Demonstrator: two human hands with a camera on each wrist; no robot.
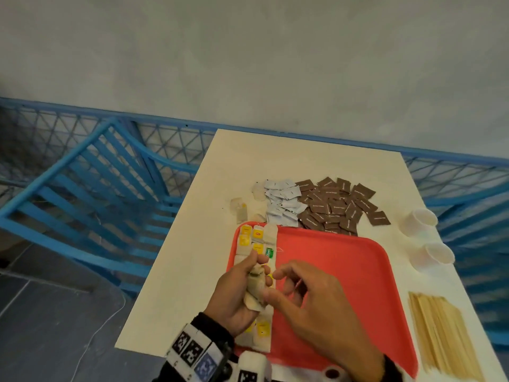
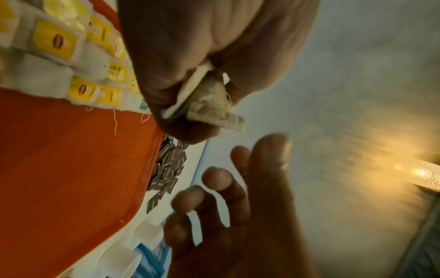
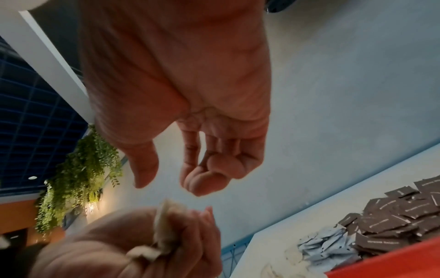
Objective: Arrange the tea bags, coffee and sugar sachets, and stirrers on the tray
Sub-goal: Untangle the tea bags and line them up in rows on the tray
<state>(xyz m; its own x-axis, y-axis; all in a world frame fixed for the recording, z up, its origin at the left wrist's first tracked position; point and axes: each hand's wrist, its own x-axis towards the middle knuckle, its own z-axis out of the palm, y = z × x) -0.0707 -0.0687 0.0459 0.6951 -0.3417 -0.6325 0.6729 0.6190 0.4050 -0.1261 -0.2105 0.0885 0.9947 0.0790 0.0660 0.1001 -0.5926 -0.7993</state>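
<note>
My left hand [image 1: 234,290] grips a bunch of beige tea bags [image 1: 256,285] over the left side of the red tray [image 1: 344,285]. My right hand [image 1: 303,293] hovers just right of the bunch, fingers loosely curled and holding nothing. A row of tea bags with yellow tags [image 1: 257,238] lies along the tray's left edge. Beyond the tray sit a pile of white sachets [image 1: 283,205] and a pile of brown sachets [image 1: 336,208]. Wooden stirrers [image 1: 443,334] lie to the tray's right. In the left wrist view my left hand [image 2: 190,47] pinches the tea bags [image 2: 212,101]; in the right wrist view my right hand [image 3: 202,175] is empty.
A few loose tea bags [image 1: 239,209] lie on the cream table [image 1: 179,285] left of the white sachets. Two white cups [image 1: 420,220] lie on their sides near the table's right edge. A blue chair [image 1: 91,188] stands to the left, a blue railing behind.
</note>
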